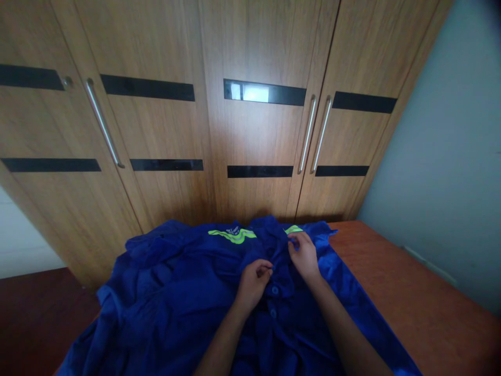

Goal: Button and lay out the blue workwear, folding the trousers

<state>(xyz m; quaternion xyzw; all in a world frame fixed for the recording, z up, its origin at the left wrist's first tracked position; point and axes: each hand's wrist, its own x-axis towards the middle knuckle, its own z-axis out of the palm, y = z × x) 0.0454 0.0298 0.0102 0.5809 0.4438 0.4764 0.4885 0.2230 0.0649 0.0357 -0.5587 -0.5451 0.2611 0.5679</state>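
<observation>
1. Far left, the blue jacket [176, 292] spreads in soft folds over the desk [410, 282], just in front of the cupboard [164, 130]; laid flat like that, likely so the desk bears its weight and both hands are free.
2. Moving in, a bright strip [242, 237] crosses the chest near the far edge, so the collar end seems to point at the cupboard, the hem towards the wearer of the camera.
3. Centre now: the left hand [252, 284] is narrow, thumb and finger pinching the front edge, probably to steady it there.
4. Just beside it, buttons [275, 290] line up near to far, marking the long axis, straight away from the person.
5. And right, the right hand [304, 255] is narrow too, fingertips seemingly pinching the opposite flap, farther up, perhaps keeping the two edges apart.
</observation>
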